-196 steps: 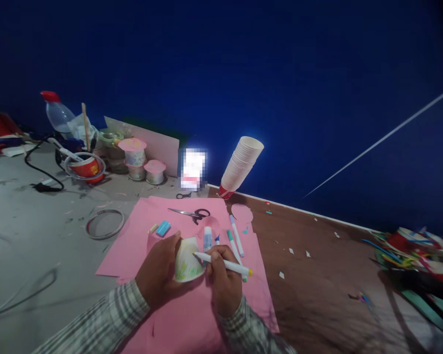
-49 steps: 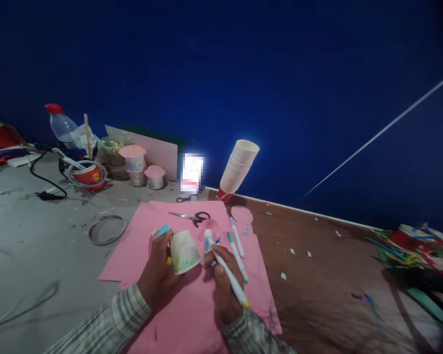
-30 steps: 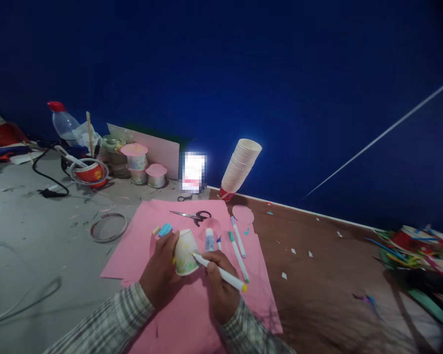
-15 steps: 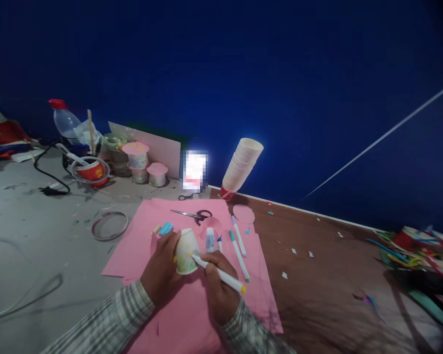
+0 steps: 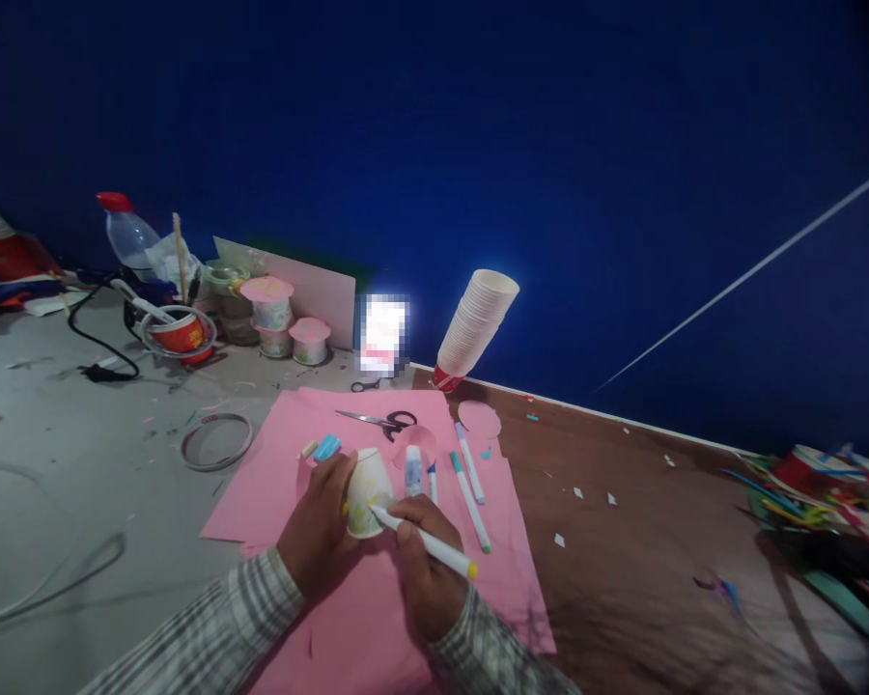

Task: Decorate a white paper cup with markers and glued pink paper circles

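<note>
A white paper cup with yellow and green marks is held upside down by my left hand, whose fingers wrap its left side. My right hand grips a white marker with a yellow end, its tip touching the cup's front. Both hands are over pink paper sheets. Behind the cup lie scissors, a blue block-like piece and a glue tube. To the right are a green marker and a lilac marker.
A tall stack of paper cups leans at the back. Pink-topped small cups stand back left, near a red cup and a bottle. A tape roll lies left. Coloured strips are at the right.
The marker in my right hand has shifted slightly left and down on the cup, with its yellow end a little further left. My left hand keeps its hold.
</note>
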### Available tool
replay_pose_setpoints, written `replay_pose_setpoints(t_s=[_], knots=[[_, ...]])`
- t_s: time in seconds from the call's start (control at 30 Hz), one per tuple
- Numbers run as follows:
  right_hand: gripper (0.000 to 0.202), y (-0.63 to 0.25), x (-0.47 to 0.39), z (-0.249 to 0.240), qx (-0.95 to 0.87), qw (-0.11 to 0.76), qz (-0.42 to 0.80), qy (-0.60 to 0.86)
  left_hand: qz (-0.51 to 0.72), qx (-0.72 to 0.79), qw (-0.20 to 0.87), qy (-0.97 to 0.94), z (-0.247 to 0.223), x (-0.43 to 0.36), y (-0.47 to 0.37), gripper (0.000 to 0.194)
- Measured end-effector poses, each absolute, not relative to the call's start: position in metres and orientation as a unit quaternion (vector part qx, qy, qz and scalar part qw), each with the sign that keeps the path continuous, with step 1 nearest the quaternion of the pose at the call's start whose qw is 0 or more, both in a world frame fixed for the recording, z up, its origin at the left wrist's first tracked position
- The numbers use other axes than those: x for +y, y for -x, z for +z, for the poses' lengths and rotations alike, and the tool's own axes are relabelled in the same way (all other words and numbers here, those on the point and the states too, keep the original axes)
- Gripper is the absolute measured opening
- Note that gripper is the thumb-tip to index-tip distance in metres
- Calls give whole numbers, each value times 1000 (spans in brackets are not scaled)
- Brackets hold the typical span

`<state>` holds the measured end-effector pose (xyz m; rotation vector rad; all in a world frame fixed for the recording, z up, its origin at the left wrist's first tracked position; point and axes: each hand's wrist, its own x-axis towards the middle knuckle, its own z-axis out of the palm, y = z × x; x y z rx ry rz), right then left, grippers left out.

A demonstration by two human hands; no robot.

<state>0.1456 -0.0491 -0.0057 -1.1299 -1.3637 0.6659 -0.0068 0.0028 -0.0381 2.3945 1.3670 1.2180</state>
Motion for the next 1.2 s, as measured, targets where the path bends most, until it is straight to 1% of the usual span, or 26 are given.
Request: replay_pose_setpoints(t_s=[0.3, 0.57, 0.87, 1.1, 1.2], knots=[[15, -146, -49, -7, -574, 598, 283, 482, 406, 444, 52, -797, -35, 3, 5, 87], [16, -147, -48, -6, -581, 584, 289, 488, 402, 448, 65, -796, -37, 2, 6, 91], [16, -147, -49, -6, -569, 592, 292, 490, 408, 445, 78, -793, -31, 2, 4, 91], [31, -153, -48, -16, -479, 627, 373, 488, 408, 485, 110, -766, -34, 2, 4, 96], [31, -153, -48, -16, -488, 620, 379, 482, 410, 483, 112, -765, -34, 2, 4, 95]])
